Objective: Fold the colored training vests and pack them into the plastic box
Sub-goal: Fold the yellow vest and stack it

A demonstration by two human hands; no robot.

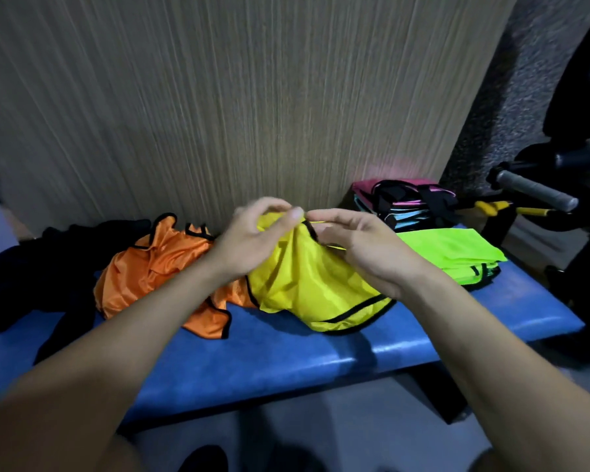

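A yellow mesh vest (304, 287) with black trim is bunched up over the middle of the blue bench (286, 356). My left hand (252, 236) pinches its top edge from the left. My right hand (358, 243) holds the black-trimmed edge from the right, its fingers curled on the cloth. Left of it an orange vest (154, 267) lies crumpled on the bench. A folded lime-green vest (453, 253) lies flat to the right. Behind that sits a stack of pink, blue and black vests (406, 202). No plastic box is visible.
A black garment (31, 277) is heaped at the bench's left end. A wood-grain wall (235, 97) rises right behind the bench. At the right stand a grey-gripped handle (535, 192), yellow-and-black equipment and a dark chair. Grey floor lies below the bench.
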